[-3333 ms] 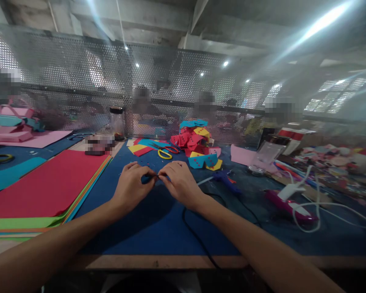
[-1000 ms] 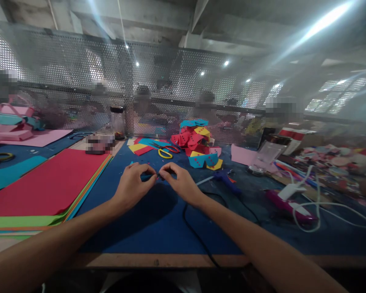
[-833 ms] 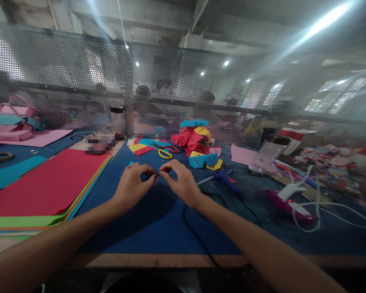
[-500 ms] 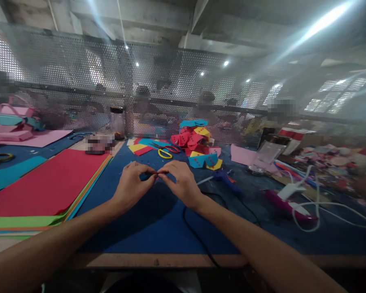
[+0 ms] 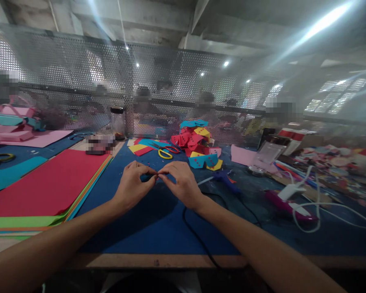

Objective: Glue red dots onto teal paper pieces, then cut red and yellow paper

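Above the blue tabletop (image 5: 134, 240), my left hand (image 5: 134, 183) and my right hand (image 5: 181, 183) meet fingertip to fingertip. Each pinches thumb against fingers, and whatever sits between them is too small to make out. Just beyond them lie scissors (image 5: 165, 154) with yellow and red handles, beside flat pieces of coloured paper (image 5: 143, 149). A heap of folded red, blue and yellow paper shapes with red dots (image 5: 198, 142) stands behind my right hand. To the right of that hand rests a blue glue gun (image 5: 227, 182) with its black cord.
Stacked coloured sheets (image 5: 55, 179), red on top, cover the left side. A clear jar (image 5: 118, 124) stands behind them. Towards the right are another clear container (image 5: 268, 154), a purple power strip (image 5: 289, 206) with white cables, and paper scraps (image 5: 329, 167). A perforated metal screen (image 5: 171, 73) runs along the back.
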`<action>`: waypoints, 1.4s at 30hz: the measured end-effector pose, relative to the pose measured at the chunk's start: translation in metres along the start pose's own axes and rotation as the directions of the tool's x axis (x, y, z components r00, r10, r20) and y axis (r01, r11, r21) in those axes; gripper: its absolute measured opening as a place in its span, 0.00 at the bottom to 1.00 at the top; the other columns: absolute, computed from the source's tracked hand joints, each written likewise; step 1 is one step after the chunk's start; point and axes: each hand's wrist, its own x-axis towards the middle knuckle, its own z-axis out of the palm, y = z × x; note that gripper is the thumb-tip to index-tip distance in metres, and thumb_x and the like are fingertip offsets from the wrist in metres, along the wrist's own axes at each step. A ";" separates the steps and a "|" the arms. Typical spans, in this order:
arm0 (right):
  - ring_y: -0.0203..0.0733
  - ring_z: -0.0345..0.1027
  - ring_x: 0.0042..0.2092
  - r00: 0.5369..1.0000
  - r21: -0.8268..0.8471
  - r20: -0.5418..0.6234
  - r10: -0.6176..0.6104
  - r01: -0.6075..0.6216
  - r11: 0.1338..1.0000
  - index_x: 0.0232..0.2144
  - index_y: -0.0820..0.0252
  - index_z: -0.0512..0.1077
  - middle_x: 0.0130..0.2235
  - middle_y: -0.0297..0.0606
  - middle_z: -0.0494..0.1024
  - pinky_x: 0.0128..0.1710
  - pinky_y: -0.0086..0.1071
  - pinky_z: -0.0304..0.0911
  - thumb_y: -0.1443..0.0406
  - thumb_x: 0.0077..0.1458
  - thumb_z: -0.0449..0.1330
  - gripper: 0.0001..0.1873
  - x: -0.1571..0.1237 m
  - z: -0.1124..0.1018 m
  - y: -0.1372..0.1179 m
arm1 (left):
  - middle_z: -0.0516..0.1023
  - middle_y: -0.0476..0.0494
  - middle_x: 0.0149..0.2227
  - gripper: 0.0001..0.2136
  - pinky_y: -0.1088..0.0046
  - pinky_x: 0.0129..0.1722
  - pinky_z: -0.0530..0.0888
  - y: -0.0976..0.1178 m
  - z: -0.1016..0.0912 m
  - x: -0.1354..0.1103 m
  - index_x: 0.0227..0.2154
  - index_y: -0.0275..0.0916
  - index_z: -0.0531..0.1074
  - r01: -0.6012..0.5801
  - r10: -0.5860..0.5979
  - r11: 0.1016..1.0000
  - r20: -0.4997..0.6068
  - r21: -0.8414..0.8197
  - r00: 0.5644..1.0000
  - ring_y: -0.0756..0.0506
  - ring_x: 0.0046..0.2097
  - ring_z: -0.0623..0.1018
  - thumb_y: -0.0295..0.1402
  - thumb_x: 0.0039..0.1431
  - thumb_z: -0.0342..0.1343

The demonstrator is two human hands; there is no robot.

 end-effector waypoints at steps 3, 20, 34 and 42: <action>0.43 0.72 0.43 1.000 -0.013 0.000 -0.003 0.003 1.000 0.38 0.57 0.73 0.38 0.37 0.80 0.47 0.38 0.59 0.67 0.63 0.61 0.01 -0.001 0.000 0.000 | 0.81 0.48 0.32 0.05 0.58 0.47 0.70 0.000 0.000 0.000 0.33 0.44 0.81 0.001 -0.001 1.000 0.004 -0.004 1.000 0.42 0.40 0.76 0.28 0.56 0.61; 0.44 0.72 0.44 0.999 -0.051 0.039 -0.017 0.019 0.999 0.39 0.57 0.74 0.40 0.38 0.81 0.50 0.41 0.57 0.65 0.63 0.62 0.02 0.000 -0.002 0.001 | 0.81 0.47 0.33 0.06 0.57 0.51 0.69 0.001 0.001 0.000 0.31 0.44 0.80 0.016 -0.016 0.999 0.017 -0.031 1.000 0.42 0.42 0.77 0.29 0.58 0.59; 0.44 0.73 0.43 0.997 -0.079 0.080 0.021 -0.015 0.997 0.36 0.56 0.75 0.38 0.37 0.82 0.51 0.42 0.57 0.68 0.61 0.61 0.02 0.002 -0.002 0.000 | 0.82 0.49 0.33 0.06 0.51 0.58 0.64 -0.002 0.003 -0.001 0.32 0.46 0.80 -0.037 0.036 0.999 0.013 0.037 0.999 0.42 0.41 0.78 0.28 0.56 0.60; 0.44 0.73 0.43 0.996 -0.091 0.090 -0.003 0.011 0.996 0.36 0.57 0.73 0.39 0.38 0.82 0.53 0.43 0.56 0.68 0.62 0.60 0.02 0.001 -0.002 0.001 | 0.82 0.48 0.33 0.05 0.49 0.62 0.60 -0.003 0.002 -0.001 0.33 0.45 0.80 -0.051 0.049 0.996 0.033 0.078 0.998 0.42 0.42 0.78 0.29 0.57 0.60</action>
